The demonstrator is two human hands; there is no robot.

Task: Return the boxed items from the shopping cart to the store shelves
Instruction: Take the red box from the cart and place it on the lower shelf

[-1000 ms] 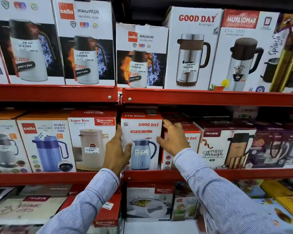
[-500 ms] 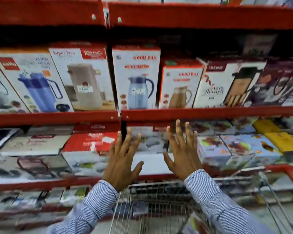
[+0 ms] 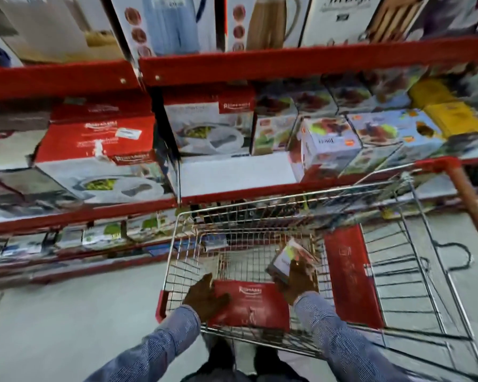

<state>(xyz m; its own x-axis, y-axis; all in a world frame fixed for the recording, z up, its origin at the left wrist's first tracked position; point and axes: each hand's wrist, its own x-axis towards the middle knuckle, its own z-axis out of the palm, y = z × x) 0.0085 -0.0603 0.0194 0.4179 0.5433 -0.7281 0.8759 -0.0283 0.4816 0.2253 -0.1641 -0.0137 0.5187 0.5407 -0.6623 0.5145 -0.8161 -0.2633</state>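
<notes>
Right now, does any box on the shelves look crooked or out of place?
Yes. On the shelf behind the shopping cart, a small white box sits turned at an angle, one corner toward the aisle, while neighbouring boxes face front.

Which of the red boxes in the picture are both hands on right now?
The red box lying in the shopping cart, left hand and right hand at its ends. The similar red-topped boxes sit untouched on the shelf.

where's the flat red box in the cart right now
In the head view, the flat red cardboard box lies in the wire shopping cart at its near end, low centre of frame, between the left hand and right hand.
</notes>
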